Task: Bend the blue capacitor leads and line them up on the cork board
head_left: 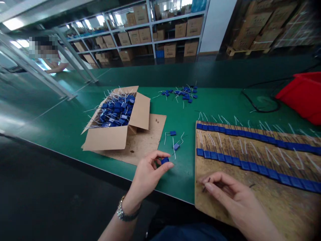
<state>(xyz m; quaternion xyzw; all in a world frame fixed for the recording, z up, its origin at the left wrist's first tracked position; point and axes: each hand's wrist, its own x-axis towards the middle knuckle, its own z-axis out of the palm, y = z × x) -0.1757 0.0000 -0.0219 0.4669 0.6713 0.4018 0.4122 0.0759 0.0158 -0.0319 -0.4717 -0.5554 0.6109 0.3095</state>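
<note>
Between the thumb and fingers of my left hand (151, 170) is a blue component (165, 160), held over the green table. My right hand (225, 194) pinches a small dark piece (206, 185) above the left part of a wooden board (203, 201). Two rows of blue components with white and dark leads lie on the board, an upper row (240, 133) and a lower row (235, 161). Just beyond my left hand, two loose blue components (173, 133) rest on the table. An open cardboard box (141, 110) full of such components stands to the left.
A flat cardboard sheet (145, 144) lies under the box. Further back is a loose pile of blue components (187, 93). At the right are a red bin (303, 97) and a black cable (276, 106). A person (60, 63) sits at the far left, near metal posts.
</note>
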